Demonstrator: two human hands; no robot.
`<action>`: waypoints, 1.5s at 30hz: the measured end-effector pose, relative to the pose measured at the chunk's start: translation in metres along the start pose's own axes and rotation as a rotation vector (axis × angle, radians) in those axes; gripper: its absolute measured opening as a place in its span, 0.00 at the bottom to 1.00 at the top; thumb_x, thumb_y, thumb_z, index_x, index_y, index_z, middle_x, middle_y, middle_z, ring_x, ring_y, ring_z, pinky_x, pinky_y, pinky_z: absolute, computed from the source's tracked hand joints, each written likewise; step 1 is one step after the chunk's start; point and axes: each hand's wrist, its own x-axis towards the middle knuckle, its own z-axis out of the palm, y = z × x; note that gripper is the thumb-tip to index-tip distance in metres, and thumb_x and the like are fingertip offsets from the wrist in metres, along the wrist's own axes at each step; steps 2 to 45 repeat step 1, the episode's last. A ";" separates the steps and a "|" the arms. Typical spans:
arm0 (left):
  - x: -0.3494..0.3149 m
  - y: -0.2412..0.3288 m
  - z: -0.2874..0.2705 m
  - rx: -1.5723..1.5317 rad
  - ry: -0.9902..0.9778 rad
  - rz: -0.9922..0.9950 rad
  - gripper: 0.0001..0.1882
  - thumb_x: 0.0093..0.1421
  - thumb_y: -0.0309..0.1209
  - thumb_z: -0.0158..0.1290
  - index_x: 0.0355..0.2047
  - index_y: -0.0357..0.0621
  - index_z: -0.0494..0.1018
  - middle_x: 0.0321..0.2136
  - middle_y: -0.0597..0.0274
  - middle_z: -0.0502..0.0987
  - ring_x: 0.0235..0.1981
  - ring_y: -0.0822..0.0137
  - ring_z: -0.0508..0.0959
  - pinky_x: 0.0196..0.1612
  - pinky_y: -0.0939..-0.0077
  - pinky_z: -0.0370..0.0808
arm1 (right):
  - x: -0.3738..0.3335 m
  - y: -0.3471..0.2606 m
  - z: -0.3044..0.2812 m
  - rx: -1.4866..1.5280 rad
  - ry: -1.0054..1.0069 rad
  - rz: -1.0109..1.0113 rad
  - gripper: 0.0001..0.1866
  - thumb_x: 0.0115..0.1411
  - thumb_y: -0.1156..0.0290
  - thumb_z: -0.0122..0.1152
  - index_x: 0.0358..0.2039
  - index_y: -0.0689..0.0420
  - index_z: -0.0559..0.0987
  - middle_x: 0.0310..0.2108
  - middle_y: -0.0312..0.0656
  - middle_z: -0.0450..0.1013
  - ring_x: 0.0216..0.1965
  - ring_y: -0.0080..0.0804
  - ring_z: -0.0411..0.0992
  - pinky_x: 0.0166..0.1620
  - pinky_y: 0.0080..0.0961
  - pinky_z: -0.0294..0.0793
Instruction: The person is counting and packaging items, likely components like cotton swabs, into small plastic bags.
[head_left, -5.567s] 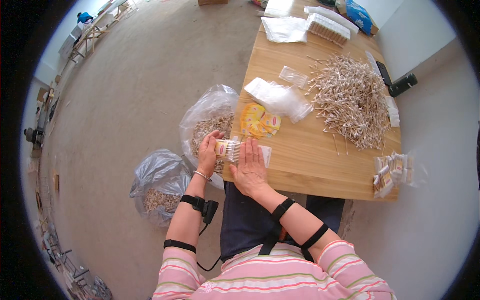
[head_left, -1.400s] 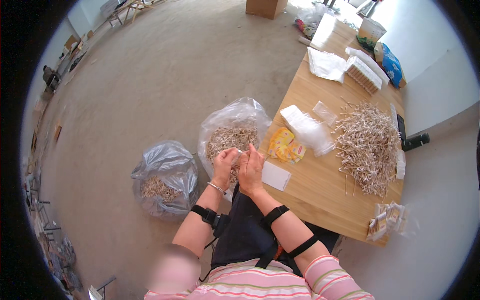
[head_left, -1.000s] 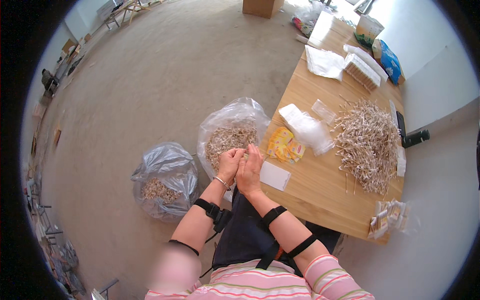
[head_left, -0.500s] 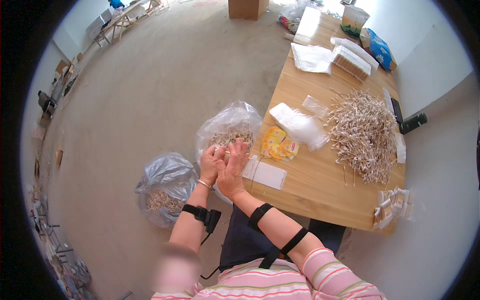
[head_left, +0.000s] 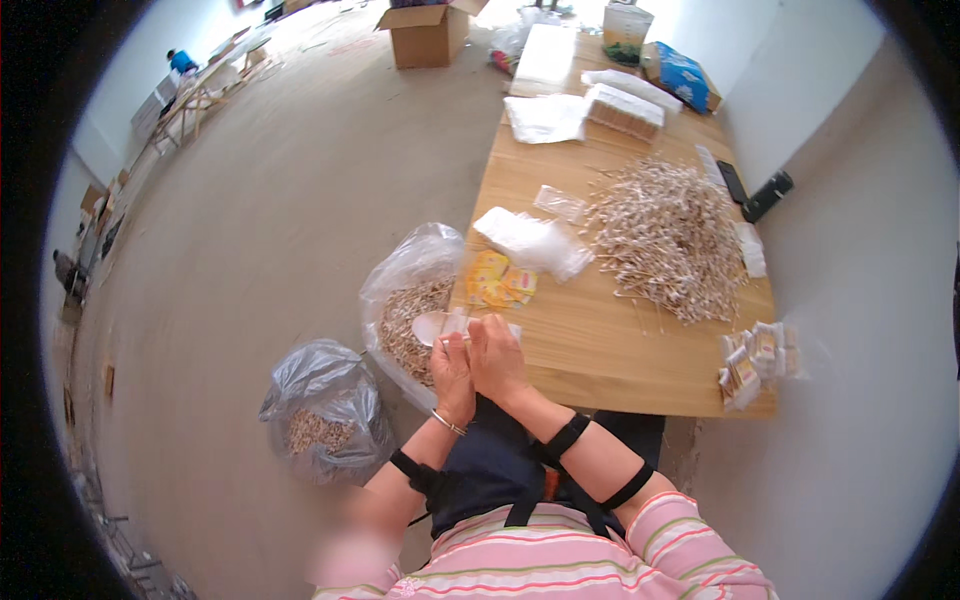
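My left hand (head_left: 454,372) and my right hand (head_left: 499,362) are close together at the table's near left corner, fingers bent. Between and above the fingertips shows a pale, partly see-through, rounded piece (head_left: 431,327) that looks like a small plastic bag; the fingers hide part of it. Just past the hands lie yellow printed cards (head_left: 490,279) and a stack of clear plastic bags (head_left: 530,243). A white card (head_left: 514,331) is mostly covered by my right hand. Left of my hands, a large clear bag (head_left: 440,238) holds many cotton swabs (head_left: 405,312).
A big heap of cotton swabs (head_left: 672,240) covers the right of the wooden table (head_left: 600,360). Filled packets (head_left: 757,362) lie at its near right corner. A dark bottle (head_left: 768,196) stands by the wall. Another swab bag (head_left: 330,380) sits on the floor; a carton (head_left: 428,38) is farther off.
The whole view has shifted, with the table now farther left. My hands have come nearer to me, and the pale, rounded piece now shows above the fingers.
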 end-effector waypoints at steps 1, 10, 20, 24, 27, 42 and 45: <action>0.000 -0.021 -0.009 0.089 -0.101 -0.008 0.16 0.65 0.44 0.46 0.42 0.43 0.67 0.40 0.65 0.74 0.40 0.76 0.72 0.45 0.78 0.72 | 0.000 -0.001 -0.021 -0.120 -0.138 0.019 0.30 0.67 0.46 0.35 0.44 0.63 0.70 0.42 0.55 0.70 0.48 0.48 0.67 0.52 0.39 0.62; 0.000 -0.021 -0.009 0.089 -0.101 -0.008 0.16 0.65 0.44 0.46 0.42 0.43 0.67 0.40 0.65 0.74 0.40 0.76 0.72 0.45 0.78 0.72 | 0.000 -0.001 -0.021 -0.120 -0.138 0.019 0.30 0.67 0.46 0.35 0.44 0.63 0.70 0.42 0.55 0.70 0.48 0.48 0.67 0.52 0.39 0.62; 0.000 -0.021 -0.009 0.089 -0.101 -0.008 0.16 0.65 0.44 0.46 0.42 0.43 0.67 0.40 0.65 0.74 0.40 0.76 0.72 0.45 0.78 0.72 | 0.000 -0.001 -0.021 -0.120 -0.138 0.019 0.30 0.67 0.46 0.35 0.44 0.63 0.70 0.42 0.55 0.70 0.48 0.48 0.67 0.52 0.39 0.62; 0.000 -0.021 -0.009 0.089 -0.101 -0.008 0.16 0.65 0.44 0.46 0.42 0.43 0.67 0.40 0.65 0.74 0.40 0.76 0.72 0.45 0.78 0.72 | 0.000 -0.001 -0.021 -0.120 -0.138 0.019 0.30 0.67 0.46 0.35 0.44 0.63 0.70 0.42 0.55 0.70 0.48 0.48 0.67 0.52 0.39 0.62; 0.000 -0.021 -0.009 0.089 -0.101 -0.008 0.16 0.65 0.44 0.46 0.42 0.43 0.67 0.40 0.65 0.74 0.40 0.76 0.72 0.45 0.78 0.72 | 0.000 -0.001 -0.021 -0.120 -0.138 0.019 0.30 0.67 0.46 0.35 0.44 0.63 0.70 0.42 0.55 0.70 0.48 0.48 0.67 0.52 0.39 0.62; 0.000 -0.021 -0.009 0.089 -0.101 -0.008 0.16 0.65 0.44 0.46 0.42 0.43 0.67 0.40 0.65 0.74 0.40 0.76 0.72 0.45 0.78 0.72 | 0.000 -0.001 -0.021 -0.120 -0.138 0.019 0.30 0.67 0.46 0.35 0.44 0.63 0.70 0.42 0.55 0.70 0.48 0.48 0.67 0.52 0.39 0.62; 0.000 -0.021 -0.009 0.089 -0.101 -0.008 0.16 0.65 0.44 0.46 0.42 0.43 0.67 0.40 0.65 0.74 0.40 0.76 0.72 0.45 0.78 0.72 | 0.000 -0.001 -0.021 -0.120 -0.138 0.019 0.30 0.67 0.46 0.35 0.44 0.63 0.70 0.42 0.55 0.70 0.48 0.48 0.67 0.52 0.39 0.62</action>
